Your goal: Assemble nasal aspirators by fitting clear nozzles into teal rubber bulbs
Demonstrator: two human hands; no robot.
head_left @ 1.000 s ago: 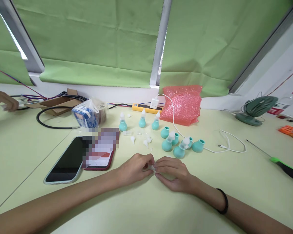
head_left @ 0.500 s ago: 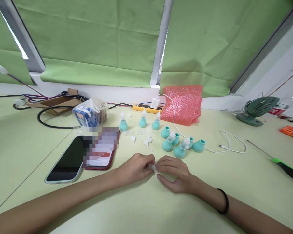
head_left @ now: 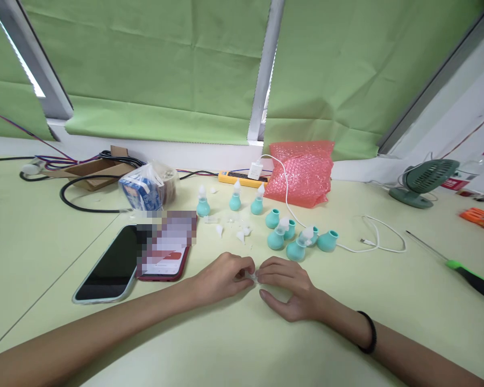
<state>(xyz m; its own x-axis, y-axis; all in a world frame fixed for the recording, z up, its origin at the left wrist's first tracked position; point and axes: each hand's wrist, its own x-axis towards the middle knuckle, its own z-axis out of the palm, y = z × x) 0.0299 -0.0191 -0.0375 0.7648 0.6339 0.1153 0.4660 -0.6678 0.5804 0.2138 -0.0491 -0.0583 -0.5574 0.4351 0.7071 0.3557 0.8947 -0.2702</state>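
Note:
My left hand (head_left: 225,276) has its thumb and forefinger pinched on a small clear plastic piece (head_left: 254,277), mostly hidden by the fingers. From the other side, the fingertips of my right hand (head_left: 289,287) touch the same piece, while its thumb stands apart below. Beyond my right hand are several teal squeeze bulbs; one bulb (head_left: 296,250) carries a clear top, and another bulb (head_left: 327,241) has an open neck. Farther back, 3 bulbs stand upright with pointed white tips, among them a bulb (head_left: 203,207). Loose white tips (head_left: 219,230) and clear bits lie in front of them.
Two phones, a dark-screened phone (head_left: 107,266) and a red-cased phone (head_left: 167,255), lie at left. Behind are a bagged blue pack (head_left: 142,191), a yellow power strip (head_left: 237,179) and red bubble wrap (head_left: 300,174). A screwdriver (head_left: 470,277), white cable (head_left: 393,251) and green fan (head_left: 425,183) are at right.
Both hands stay nearly in place on the clear piece, with only a slight shift of the fingers. The whole view has moved a little; the bulbs and loose parts lie as before.

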